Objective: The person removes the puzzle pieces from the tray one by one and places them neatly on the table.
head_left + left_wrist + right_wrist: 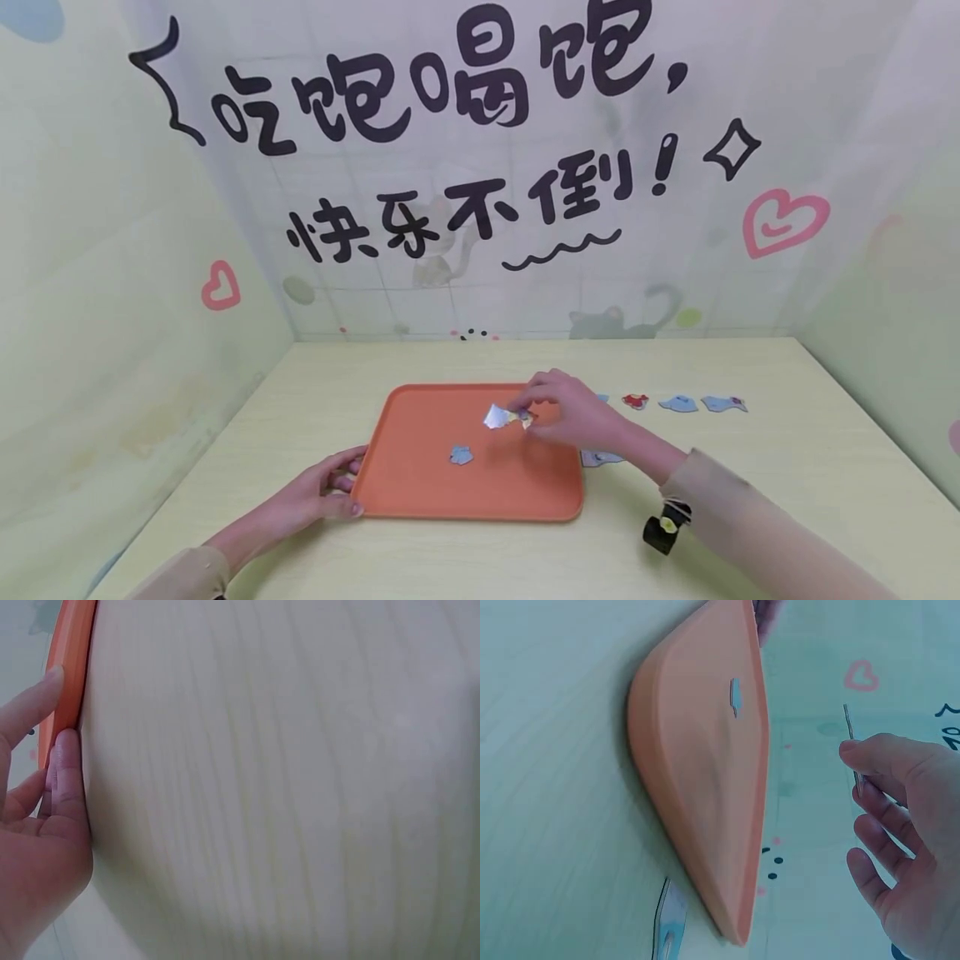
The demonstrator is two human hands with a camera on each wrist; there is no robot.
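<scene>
An orange rectangular tray [420, 496] lies on the table. My left hand [318, 490] holds its left edge near the front corner, the thumb on the rim and the other fingers low along the outer side. Over the tray's right half, my right hand [573, 410] pinches a thin flat jigsaw-like piece [497, 417], shiny pale blue with a patterned end. The right wrist view shows this piece [848, 720] edge-on between thumb and index finger, above the tray. A small light-blue piece [461, 455] rests on the tray floor, left of the right hand.
Right of the tray, a row of flat cut-out pieces lies on the table: a red one [635, 402], a light-blue one [678, 404] and a longer blue one [724, 404]. Another piece [602, 458] sits against the tray's right side, under the right forearm. Printed cloth walls enclose the table.
</scene>
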